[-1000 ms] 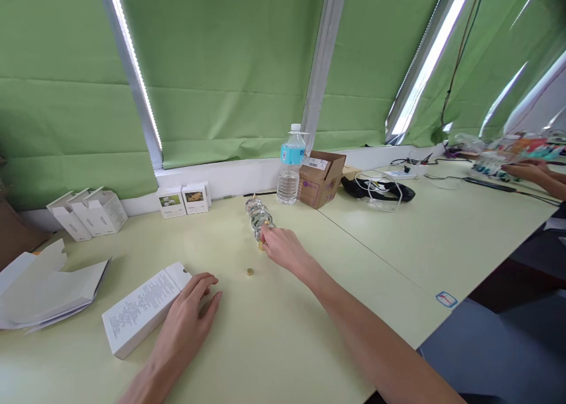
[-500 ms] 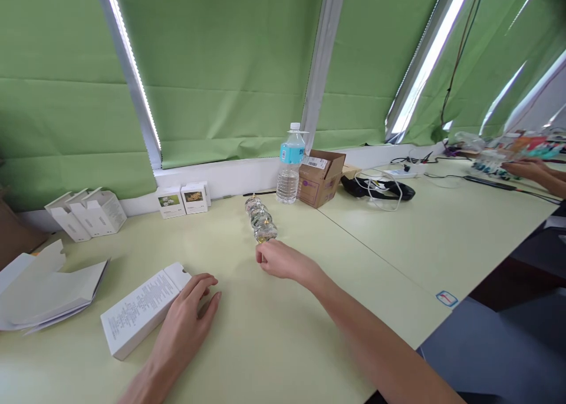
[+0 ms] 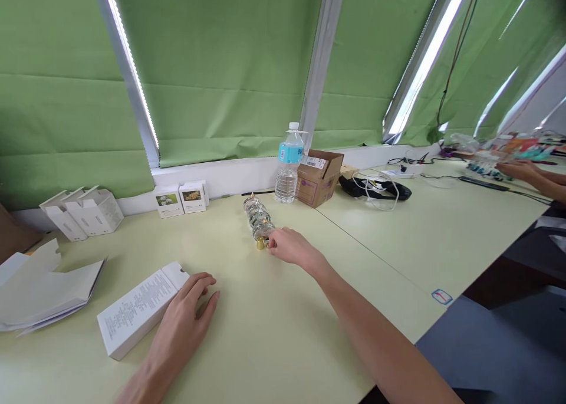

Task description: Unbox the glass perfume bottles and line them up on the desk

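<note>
My left hand (image 3: 188, 309) rests on the table with its fingers apart, its back against the right end of a long white box (image 3: 139, 312) covered in print. At the near end of a row of round glass bottles (image 3: 259, 216), my right hand (image 3: 289, 248) has its fingers closed beside a small gold cap (image 3: 260, 243) standing on the table. Another small gold piece shows at its fingertips, partly hidden, and seems to be pinched there.
White cartons (image 3: 84, 212) and two picture boxes (image 3: 180, 199) line the wall. Opened white packaging (image 3: 48, 286) lies at left. Behind the glass stand a water bottle (image 3: 288, 168) and a cardboard box (image 3: 319, 180). Further right are a black strap (image 3: 375, 187) and another person's hands (image 3: 524, 171).
My right hand has moved slightly right and up, uncovering the gold cap near the glass bottles. My left hand keeps its place by the long box.
</note>
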A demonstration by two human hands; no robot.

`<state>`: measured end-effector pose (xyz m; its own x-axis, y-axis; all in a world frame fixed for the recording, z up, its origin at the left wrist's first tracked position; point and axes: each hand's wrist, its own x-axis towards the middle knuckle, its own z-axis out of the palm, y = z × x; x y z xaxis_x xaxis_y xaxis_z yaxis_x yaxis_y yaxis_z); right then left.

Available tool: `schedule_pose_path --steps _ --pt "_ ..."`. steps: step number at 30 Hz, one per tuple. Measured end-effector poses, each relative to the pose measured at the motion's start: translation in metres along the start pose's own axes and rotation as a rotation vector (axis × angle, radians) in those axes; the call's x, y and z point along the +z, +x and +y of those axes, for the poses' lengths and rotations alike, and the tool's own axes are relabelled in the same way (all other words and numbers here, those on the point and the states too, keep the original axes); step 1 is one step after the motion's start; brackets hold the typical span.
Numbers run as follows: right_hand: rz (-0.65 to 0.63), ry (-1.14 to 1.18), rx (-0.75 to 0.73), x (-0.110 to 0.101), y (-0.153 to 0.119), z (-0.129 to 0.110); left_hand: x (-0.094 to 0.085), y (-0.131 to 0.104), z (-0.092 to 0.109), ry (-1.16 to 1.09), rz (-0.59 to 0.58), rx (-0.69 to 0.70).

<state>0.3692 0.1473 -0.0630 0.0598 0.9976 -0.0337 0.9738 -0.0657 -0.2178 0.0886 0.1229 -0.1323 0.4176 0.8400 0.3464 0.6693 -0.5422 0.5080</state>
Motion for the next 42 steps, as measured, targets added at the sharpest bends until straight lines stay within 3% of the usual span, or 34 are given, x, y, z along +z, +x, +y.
schedule_pose_path --steps 4,7,10,15,19,26,31,34,39,42 --pt "0.0 -0.007 0.001 -0.003 -0.001 -0.001 -0.009 0.001 0.002 0.09 0.055 0.067" --pt "0.001 0.005 -0.019 -0.006 -0.003 -0.002 -0.028 0.007 0.003 0.193 0.135 0.101" --pt "0.005 0.033 -0.064 -0.006 -0.005 -0.006 -0.053 0.012 -0.006 0.291 0.133 -0.017" --pt "0.025 0.101 -0.161 0.004 -0.007 -0.019 -0.077 0.008 -0.043 0.439 -0.039 -0.225" --pt "-0.032 0.22 -0.266 0.016 -0.012 -0.037 -0.071 0.004 -0.05 0.406 -0.117 -0.222" --pt "-0.187 0.789 -0.385 0.038 -0.027 -0.067 -0.036 0.006 -0.011 0.492 0.088 0.182" --pt "-0.216 0.908 -0.366 0.045 -0.024 -0.07 -0.029 0.005 -0.001 0.529 0.12 0.264" --pt "-0.109 0.966 -0.339 0.037 -0.014 -0.06 -0.033 0.005 -0.001 0.507 0.149 0.221" --pt "0.364 1.275 -0.041 0.013 0.0 -0.034 -0.035 0.004 -0.003 0.465 0.164 0.018" --pt "0.421 1.325 -0.043 0.001 -0.002 -0.032 -0.033 0.003 0.0 0.388 0.194 -0.001"
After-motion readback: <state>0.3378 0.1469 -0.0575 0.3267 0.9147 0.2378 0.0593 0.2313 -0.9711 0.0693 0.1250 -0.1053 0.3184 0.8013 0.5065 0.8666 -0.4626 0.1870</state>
